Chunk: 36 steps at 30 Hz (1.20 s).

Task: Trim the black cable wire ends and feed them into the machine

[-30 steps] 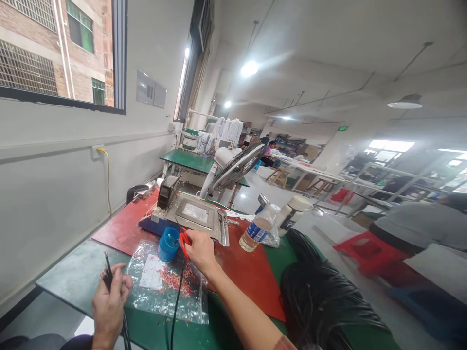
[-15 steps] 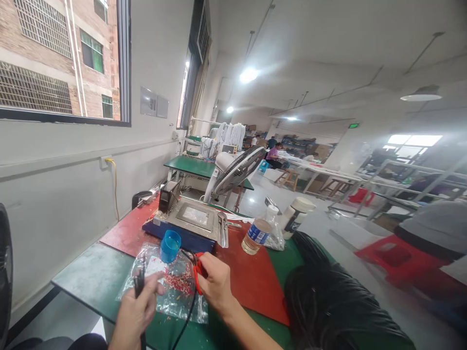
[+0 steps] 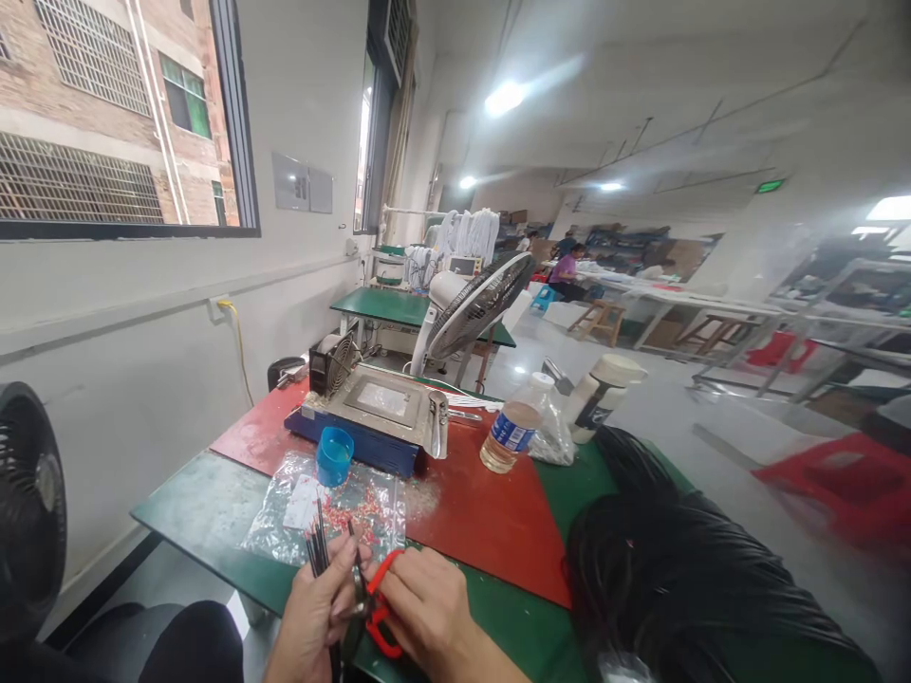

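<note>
My left hand (image 3: 313,607) is closed round a small bundle of thin black wires (image 3: 317,548) whose ends stick up past the fingers. My right hand (image 3: 427,607) grips a red-handled cutting tool (image 3: 379,607) right beside the wires, at the near edge of the green table (image 3: 185,517). Both hands meet low in the view, over a clear plastic bag (image 3: 334,507) strewn with small red bits. A blue cup (image 3: 334,455) stands just beyond the bag.
A flat metal machine (image 3: 377,408) sits on the red mat (image 3: 476,517). A water bottle (image 3: 513,434) and a white-capped jar (image 3: 602,394) stand behind it. A big heap of black cables (image 3: 676,569) fills the right. Fans (image 3: 476,308) stand behind and at far left.
Both hands have drawn back toward me and come together; the right hand brought the red tool from near the blue cup to the wires in the left hand.
</note>
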{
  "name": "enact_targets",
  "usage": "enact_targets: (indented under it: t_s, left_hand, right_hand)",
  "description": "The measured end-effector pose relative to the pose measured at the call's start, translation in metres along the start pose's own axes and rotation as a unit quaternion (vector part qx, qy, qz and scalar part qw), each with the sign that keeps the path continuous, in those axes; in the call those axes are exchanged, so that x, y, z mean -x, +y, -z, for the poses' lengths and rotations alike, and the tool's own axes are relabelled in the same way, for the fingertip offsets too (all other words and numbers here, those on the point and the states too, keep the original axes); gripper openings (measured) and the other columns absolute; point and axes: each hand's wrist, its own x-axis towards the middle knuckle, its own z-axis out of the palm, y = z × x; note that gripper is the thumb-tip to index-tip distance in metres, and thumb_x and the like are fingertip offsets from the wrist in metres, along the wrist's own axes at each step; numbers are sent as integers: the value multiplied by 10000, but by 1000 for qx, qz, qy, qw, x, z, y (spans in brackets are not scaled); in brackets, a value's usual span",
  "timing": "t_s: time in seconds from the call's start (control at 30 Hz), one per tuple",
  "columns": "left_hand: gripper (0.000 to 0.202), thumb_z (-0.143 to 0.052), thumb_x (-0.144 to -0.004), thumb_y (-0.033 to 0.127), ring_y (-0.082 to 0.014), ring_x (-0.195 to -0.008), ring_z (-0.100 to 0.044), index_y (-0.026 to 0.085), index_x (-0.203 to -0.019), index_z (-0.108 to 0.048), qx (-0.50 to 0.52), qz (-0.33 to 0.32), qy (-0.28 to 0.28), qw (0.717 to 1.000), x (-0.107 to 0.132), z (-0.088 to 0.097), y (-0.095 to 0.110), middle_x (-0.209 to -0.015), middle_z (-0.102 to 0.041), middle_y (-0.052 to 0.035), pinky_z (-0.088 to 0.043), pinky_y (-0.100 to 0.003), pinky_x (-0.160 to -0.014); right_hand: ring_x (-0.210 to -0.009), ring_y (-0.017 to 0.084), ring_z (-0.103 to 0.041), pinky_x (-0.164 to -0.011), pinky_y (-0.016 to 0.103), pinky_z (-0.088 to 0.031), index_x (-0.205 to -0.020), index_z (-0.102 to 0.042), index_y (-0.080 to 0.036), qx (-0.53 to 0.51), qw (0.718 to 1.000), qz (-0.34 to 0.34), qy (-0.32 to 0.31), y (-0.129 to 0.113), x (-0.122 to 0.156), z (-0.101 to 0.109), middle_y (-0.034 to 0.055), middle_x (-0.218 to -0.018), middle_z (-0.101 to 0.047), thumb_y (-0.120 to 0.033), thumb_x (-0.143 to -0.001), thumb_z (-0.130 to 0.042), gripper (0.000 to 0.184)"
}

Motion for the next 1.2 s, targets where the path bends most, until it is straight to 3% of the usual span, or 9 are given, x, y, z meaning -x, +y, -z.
enact_targets:
  t_s: [0.1, 0.2, 0.27, 0.4, 0.47, 0.57, 0.83, 0.97, 1.2]
  left_hand:
    - [472, -746, -575, 567, -18, -322, -121, 143, -716, -596, -17, -17, -4, 1000, -4, 7, -4, -362, -238, 132, -81, -170, -328]
    - [473, -726, -586, 591, -15, -300, -127, 158, -693, -571, -34, -20, -5, 999, -6, 12, -6, -344, -232, 132, -96, -168, -319]
    - [469, -716, -593, 597, -15, -288, -137, 162, -675, -562, -40, -22, 2, 999, -7, 14, -8, -331, -227, 132, -95, -165, -314]
    - [452, -744, -585, 554, -21, -283, -128, 147, -726, -604, -47, -43, 18, 998, -11, 19, -16, -310, -244, 129, -68, -168, -300]
    - [486, -768, -568, 524, -25, -286, -132, 128, -820, -640, -45, -57, 26, 997, -15, 22, -20, -304, -266, 129, -70, -169, -298]
    - [569, -800, -514, 516, -33, -274, -189, 112, -892, -666, -41, -68, 18, 997, -22, 26, -26, -302, -331, 114, -115, -168, -296]
    - [572, -814, -477, 522, -29, -267, -266, 110, -861, -712, -51, -75, 21, 996, -24, 28, -28, -388, -529, 14, -149, -172, -307]
    - [543, -831, -459, 497, -29, -268, -261, 106, -820, -727, -52, -101, 60, 992, -26, 27, -31, -345, -461, 50, -149, -177, -300]
    - [644, -807, -428, 573, -32, -283, -238, 85, -841, -726, -81, -103, 111, 985, -27, 25, -36, -283, -349, 90, -138, -173, -327]
  right_hand:
    - [-545, 114, -419, -509, 240, -277, -639, -559, -174, -120, 979, -160, -50, 6, -3, 4, 5, -587, -505, -252, -856, -474, 245]
    - [-589, 112, -428, -530, 220, -311, -666, -574, -168, -231, 918, -300, -119, 13, -10, 14, 1, -660, -511, -411, -799, -576, 277]
    - [-620, 115, -431, -553, 218, -324, -715, -595, -164, -317, 873, -336, -157, 15, -13, 20, 0, -700, -511, -517, -762, -589, 356]
    - [-517, 88, -394, -472, 197, -295, -711, -609, -143, -488, 748, -373, -251, 13, -9, 20, -26, -576, -431, -660, -729, -533, 524]
    - [-441, 70, -358, -417, 189, -261, -696, -609, -130, -526, 709, -387, -265, 11, -5, 16, -40, -504, -388, -691, -733, -498, 572]
    - [-396, 54, -335, -391, 180, -242, -684, -614, -120, -558, 688, -390, -251, 8, -2, 11, -49, -459, -374, -694, -742, -485, 591]
    - [-386, 38, -335, -395, 175, -238, -682, -620, -108, -581, 665, -403, -240, 10, 0, 7, -46, -468, -398, -680, -737, -517, 584]
    - [-380, 30, -335, -394, 166, -234, -677, -622, -102, -603, 648, -408, -227, 10, 1, 6, -48, -474, -406, -652, -750, -531, 562]
    - [-371, 26, -349, -368, 154, -243, -678, -622, -83, -656, 583, -435, -203, 4, -1, 7, -30, -493, -435, -678, -744, -513, 608]
